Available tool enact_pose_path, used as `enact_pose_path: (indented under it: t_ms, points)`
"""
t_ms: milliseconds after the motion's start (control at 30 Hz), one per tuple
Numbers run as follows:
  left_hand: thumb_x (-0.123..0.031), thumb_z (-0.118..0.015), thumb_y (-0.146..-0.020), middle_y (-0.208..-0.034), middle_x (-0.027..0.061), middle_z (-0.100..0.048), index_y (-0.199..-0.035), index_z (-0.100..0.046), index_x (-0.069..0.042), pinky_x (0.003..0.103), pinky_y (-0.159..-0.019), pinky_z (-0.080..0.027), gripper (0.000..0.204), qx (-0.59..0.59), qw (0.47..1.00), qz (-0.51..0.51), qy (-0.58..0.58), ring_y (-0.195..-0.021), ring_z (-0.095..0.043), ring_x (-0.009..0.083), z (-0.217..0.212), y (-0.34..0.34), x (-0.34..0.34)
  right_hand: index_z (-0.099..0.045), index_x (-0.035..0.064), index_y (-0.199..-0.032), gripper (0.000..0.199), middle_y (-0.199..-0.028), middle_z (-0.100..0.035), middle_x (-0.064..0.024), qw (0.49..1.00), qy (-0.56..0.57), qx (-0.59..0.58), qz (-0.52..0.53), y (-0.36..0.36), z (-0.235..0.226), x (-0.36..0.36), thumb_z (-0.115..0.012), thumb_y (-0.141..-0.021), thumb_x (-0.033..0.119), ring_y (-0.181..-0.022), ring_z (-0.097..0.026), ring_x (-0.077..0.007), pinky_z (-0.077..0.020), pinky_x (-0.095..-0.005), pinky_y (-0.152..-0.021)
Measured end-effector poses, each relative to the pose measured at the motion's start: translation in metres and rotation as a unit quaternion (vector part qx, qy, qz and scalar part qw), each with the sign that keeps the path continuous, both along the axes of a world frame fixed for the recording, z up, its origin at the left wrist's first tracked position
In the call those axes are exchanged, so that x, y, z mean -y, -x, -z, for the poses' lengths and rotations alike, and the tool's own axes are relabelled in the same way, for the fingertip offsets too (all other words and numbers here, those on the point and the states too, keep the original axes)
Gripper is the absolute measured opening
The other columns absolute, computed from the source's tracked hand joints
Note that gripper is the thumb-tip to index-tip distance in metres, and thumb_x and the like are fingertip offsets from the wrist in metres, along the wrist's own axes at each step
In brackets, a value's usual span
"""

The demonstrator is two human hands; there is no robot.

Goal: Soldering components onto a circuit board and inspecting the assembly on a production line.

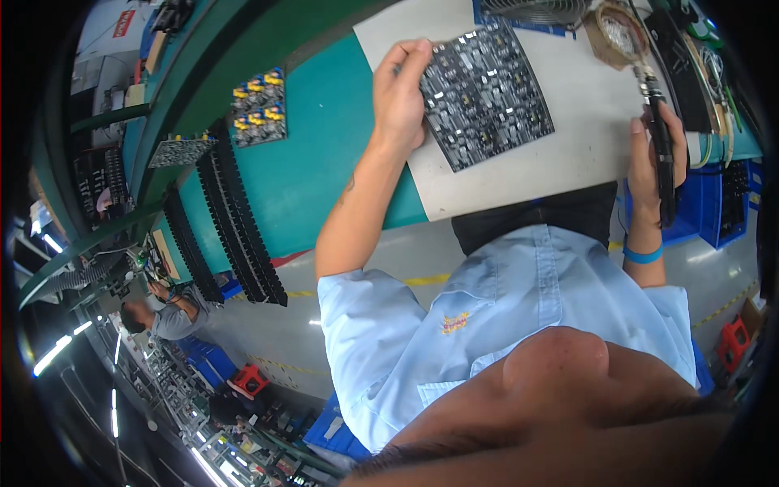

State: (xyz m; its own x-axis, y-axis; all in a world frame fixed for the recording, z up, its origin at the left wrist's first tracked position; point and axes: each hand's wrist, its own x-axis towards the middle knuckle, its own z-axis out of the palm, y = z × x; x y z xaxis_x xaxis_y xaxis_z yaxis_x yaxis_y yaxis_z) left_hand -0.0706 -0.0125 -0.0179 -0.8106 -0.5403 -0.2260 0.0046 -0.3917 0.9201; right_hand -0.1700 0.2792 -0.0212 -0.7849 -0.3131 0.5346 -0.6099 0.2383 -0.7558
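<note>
1. On the white mat (568,154), a black circuit board panel (485,93) lies flat, slightly turned; its near-left edge is under the left hand (400,97), fingers curled over the top corner and holding it.
2. Right of the panel, well apart, the right hand (656,158) grips a black soldering iron (661,150); fingers wrapped narrow round the handle, tip pointing away toward a brown holder (613,32).
3. Beyond the mat, the teal bench (316,162) carries a small board with yellow parts (260,105); black trays (235,219) stand along its left edge.
4. Far left, another person (162,312) works at a bench.
</note>
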Motion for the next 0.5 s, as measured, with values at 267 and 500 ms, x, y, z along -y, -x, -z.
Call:
enact_pose_path:
  t_ms: [267,500]
  points:
    - [-0.016,-0.064,-0.097,-0.094,0.0072,-0.071,-0.099,-0.069,-0.001,0.023,-0.067,-0.049,0.016,0.016,0.997,0.041,0.059,-0.074,-0.059,0.0099,0.003,0.004,0.012,-0.061,0.0011,-0.124,0.038,-0.108,-0.067,-0.0122,0.991,0.038,0.083,0.098,0.006,0.004,-0.012,-0.068,-0.086,0.0,-0.084,-0.061,-0.0159,-0.0504,-0.026,-0.081]
    - [-0.016,-0.067,-0.093,-0.079,0.005,-0.071,-0.094,-0.073,0.001,0.024,-0.06,-0.047,0.018,0.039,0.937,0.02,0.348,-0.065,-0.056,0.0102,0.006,0.007,0.017,-0.06,0.0013,-0.124,0.04,-0.11,-0.064,-0.0106,0.997,0.008,0.061,0.038,0.007,0.011,-0.012,-0.069,-0.085,-0.001,-0.083,-0.059,-0.016,-0.0495,-0.0259,-0.079]
